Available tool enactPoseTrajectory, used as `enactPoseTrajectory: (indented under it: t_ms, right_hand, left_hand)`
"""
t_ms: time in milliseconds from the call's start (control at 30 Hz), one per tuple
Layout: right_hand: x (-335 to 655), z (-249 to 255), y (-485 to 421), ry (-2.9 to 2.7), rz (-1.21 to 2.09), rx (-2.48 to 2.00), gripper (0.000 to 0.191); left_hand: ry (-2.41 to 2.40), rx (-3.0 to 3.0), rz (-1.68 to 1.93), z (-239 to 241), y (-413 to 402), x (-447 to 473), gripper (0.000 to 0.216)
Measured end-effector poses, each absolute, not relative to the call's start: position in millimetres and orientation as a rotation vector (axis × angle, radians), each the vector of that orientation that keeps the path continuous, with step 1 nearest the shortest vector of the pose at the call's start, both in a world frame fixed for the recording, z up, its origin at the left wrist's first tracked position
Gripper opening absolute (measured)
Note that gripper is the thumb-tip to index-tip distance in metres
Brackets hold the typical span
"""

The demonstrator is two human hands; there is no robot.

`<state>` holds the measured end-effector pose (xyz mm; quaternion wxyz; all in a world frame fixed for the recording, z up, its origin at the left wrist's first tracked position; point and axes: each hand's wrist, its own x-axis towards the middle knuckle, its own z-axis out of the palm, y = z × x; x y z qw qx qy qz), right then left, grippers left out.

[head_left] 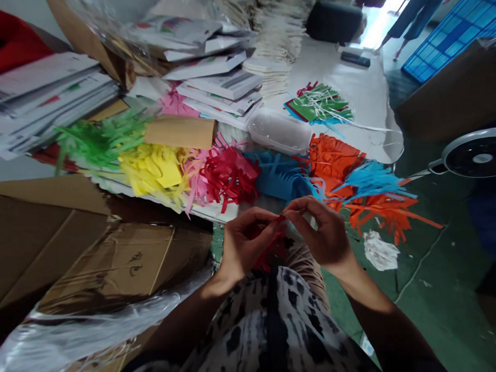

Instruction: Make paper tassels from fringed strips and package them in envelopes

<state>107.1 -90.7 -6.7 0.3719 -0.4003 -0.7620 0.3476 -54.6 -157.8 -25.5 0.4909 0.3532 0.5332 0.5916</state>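
Note:
My left hand (246,243) is closed, its thumb and forefinger pinching the tip of a red fringed piece (272,251) that hangs partly hidden behind the fingers, above my lap. Close beside it, my right hand (323,232) is pinched shut at the same tip; whatever sits between its fingertips is too small to make out. Just beyond my hands, along the table's near edge, lie fringed bunches in red (231,174), dark blue (276,176), yellow (155,169), green (105,137) and orange (332,162). A light blue bunch (370,179) rests on more orange strips at the right.
A clear plastic box (279,133) stands behind the bunches, near a tied multicoloured bundle (319,104). White packets (223,79) are stacked at the back. Cardboard boxes (119,263) fill the left. A round black fan-like object (480,156) and a blue crate (460,39) are right.

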Motion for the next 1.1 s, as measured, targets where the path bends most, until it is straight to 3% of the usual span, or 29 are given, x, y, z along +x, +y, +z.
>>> enactPoseTrajectory:
  t_ms: [300, 633, 933, 1100]
  right_hand:
    - [112.5, -12.3, -102.4, -1.969, 0.756, -1.036, 0.014]
    - [118.8, -14.6, -106.1, -1.857, 1.029, -1.009, 0.015]
    - [118.1, -17.1, -112.1, -1.916, 0.865, -1.054, 0.014]
    - [121.1, -16.8, -111.3, -1.908, 0.947, -1.075, 0.016]
  left_hand:
    - [1.347, 0.992, 1.441, -23.2, -163.0, -45.5, 0.014]
    - [1.34, 1.194, 1.502, -21.9, -159.7, -47.9, 0.007]
    - [1.295, 1.168, 1.482, -29.2, -157.1, -47.6, 0.006]
    - [1.283, 1.116, 1.48, -32.5, -155.0, -47.8, 0.008]
